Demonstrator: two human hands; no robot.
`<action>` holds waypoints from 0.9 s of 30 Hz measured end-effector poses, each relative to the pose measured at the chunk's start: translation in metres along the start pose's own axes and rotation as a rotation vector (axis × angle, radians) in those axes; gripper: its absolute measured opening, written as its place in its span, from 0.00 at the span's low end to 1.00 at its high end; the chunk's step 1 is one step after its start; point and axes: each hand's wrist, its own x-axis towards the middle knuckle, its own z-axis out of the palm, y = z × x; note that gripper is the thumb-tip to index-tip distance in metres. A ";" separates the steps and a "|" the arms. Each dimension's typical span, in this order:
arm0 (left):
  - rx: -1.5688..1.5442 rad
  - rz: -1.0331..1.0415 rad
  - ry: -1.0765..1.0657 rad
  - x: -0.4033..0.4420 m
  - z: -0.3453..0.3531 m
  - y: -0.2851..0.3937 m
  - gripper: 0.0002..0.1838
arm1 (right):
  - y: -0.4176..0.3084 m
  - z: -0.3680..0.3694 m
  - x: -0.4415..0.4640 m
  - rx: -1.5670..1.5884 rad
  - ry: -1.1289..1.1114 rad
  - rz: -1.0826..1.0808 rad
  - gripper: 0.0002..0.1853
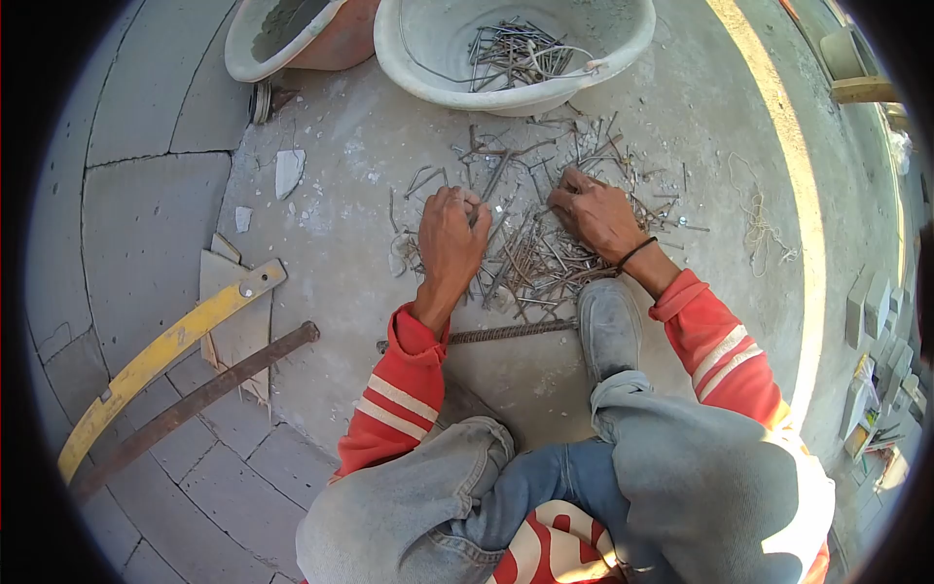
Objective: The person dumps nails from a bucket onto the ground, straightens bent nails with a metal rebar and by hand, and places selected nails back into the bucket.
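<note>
A loose heap of rusty and grey nails [545, 258] lies spread on the concrete floor in front of me. My left hand [452, 237] is at the heap's left side, back up, with its fingers curled closed. Whatever is between those fingers is hidden from me. On the heap's right side, my right hand [598, 216] reaches down with its fingers bent together. Its fingertips are at the nails, but I cannot make out what they grip. Beyond both hands stands a pale basin [418, 73] with many nails [520, 54] inside.
A second basin [336, 44] stands at the back left. A ribbed steel bar [506, 333] lies before my shoe [610, 326]. On the left are a yellow metal strip [165, 346] and a rusty rod [209, 389]. Tangled string [764, 229] lies to the right.
</note>
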 end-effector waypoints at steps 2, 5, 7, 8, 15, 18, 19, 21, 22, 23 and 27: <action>0.003 0.093 0.039 -0.002 -0.003 0.004 0.08 | 0.001 0.007 0.001 -0.098 0.063 -0.101 0.10; -0.014 0.236 0.021 -0.009 0.008 0.016 0.09 | 0.000 0.001 -0.002 -0.124 0.037 -0.066 0.10; -0.035 0.292 -0.031 -0.013 0.017 0.020 0.09 | 0.003 -0.011 -0.005 -0.031 0.064 0.023 0.10; 0.004 0.282 -0.041 -0.014 0.023 0.020 0.09 | 0.006 -0.016 -0.007 0.057 0.093 0.113 0.10; 0.090 0.214 -0.077 -0.013 0.031 0.022 0.12 | 0.020 -0.016 0.004 0.185 0.121 0.020 0.11; 0.128 0.147 0.005 -0.011 0.024 0.018 0.14 | 0.023 -0.004 0.011 -0.023 0.090 -0.007 0.11; 0.129 0.148 0.007 -0.009 0.022 0.018 0.14 | 0.022 -0.006 0.012 -0.056 0.073 -0.023 0.11; 0.096 0.307 0.027 -0.005 0.016 0.018 0.19 | 0.018 -0.007 0.014 -0.084 0.050 -0.042 0.11; 0.097 0.302 0.027 -0.002 0.016 0.021 0.19 | 0.019 -0.007 0.015 -0.111 0.024 -0.031 0.10; 0.130 0.384 -0.008 0.005 0.019 0.026 0.19 | 0.020 -0.009 0.016 -0.142 0.001 -0.020 0.08; 0.232 0.564 -0.098 0.032 0.034 0.021 0.18 | 0.025 -0.021 0.002 -0.016 -0.040 0.008 0.11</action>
